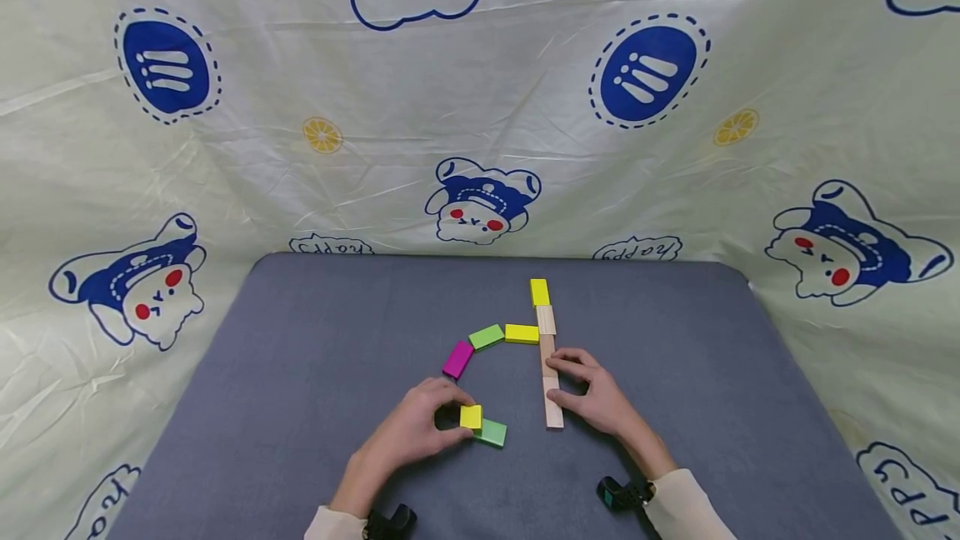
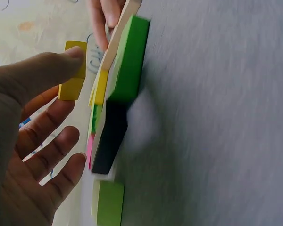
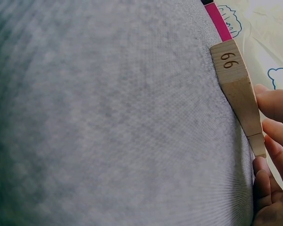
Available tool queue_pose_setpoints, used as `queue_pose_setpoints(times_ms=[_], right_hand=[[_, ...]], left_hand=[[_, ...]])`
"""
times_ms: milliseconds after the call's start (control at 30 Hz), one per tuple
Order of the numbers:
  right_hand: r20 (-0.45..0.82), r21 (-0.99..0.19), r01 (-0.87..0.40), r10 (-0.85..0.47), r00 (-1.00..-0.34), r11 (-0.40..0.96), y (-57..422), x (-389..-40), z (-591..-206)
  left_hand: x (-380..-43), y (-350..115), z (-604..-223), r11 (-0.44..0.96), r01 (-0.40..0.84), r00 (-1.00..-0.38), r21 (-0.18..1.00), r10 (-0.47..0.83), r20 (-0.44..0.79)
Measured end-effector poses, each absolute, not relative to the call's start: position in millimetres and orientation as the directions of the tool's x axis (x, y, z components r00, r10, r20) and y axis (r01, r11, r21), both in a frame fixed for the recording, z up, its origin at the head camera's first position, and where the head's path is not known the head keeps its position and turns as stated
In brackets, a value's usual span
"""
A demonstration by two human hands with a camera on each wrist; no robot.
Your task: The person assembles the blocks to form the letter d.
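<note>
In the head view my left hand (image 1: 420, 419) pinches a small yellow block (image 1: 471, 417) between thumb and fingers. The left wrist view shows the yellow block (image 2: 73, 70) raised off the tabletop. Close to it lie a green block (image 2: 129, 61), a black block (image 2: 109, 139) and a light green block (image 2: 108, 202). My right hand (image 1: 596, 398) touches the right side of a straight row of plain wooden blocks (image 1: 553, 403) with thumb and fingertip. One wooden block (image 3: 231, 63) shows the number 66 on its end.
A curve of blocks runs left from the wooden row: yellow (image 1: 522, 333), green (image 1: 487, 337) and magenta (image 1: 457, 359). Another yellow block (image 1: 539, 292) caps the row's far end. A printed cloth (image 1: 525, 90) hangs behind the grey tabletop (image 1: 337, 315).
</note>
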State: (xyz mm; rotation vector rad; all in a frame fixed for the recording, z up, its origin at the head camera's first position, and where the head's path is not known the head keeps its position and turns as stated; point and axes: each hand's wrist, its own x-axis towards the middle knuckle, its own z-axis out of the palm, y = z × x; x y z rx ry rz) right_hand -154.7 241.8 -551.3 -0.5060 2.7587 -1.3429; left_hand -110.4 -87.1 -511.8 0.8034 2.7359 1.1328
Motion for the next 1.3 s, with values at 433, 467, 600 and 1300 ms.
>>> queue_pose_setpoints(times_ms=[433, 467, 600, 1300], right_hand=[[0.111, -0.764, -0.272, -0.296, -0.949, 0.585, 242.1, -155.8, -551.9], [0.110, -0.764, -0.271, -0.295, -0.949, 0.586, 242.0, -155.9, -551.7], [0.121, -0.766, -0.280, -0.297, -0.947, 0.579, 241.8, -156.3, -552.1], [0.143, -0.761, -0.302, -0.305, -0.942, 0.575, 242.3, -156.0, -554.4]], left_hand=[[-106.5, -42.7, -513.6, 0.594, 0.512, -0.812, 0.621, 0.571, 0.124], [-106.7, -40.4, -514.4, 0.594, 0.518, -0.809, 0.615, 0.574, 0.128], [-106.9, -33.2, -516.2, 0.604, 0.537, -0.802, 0.589, 0.582, 0.135], [-106.4, -15.1, -532.4, 0.710, 0.550, -0.813, 0.440, 0.576, 0.087]])
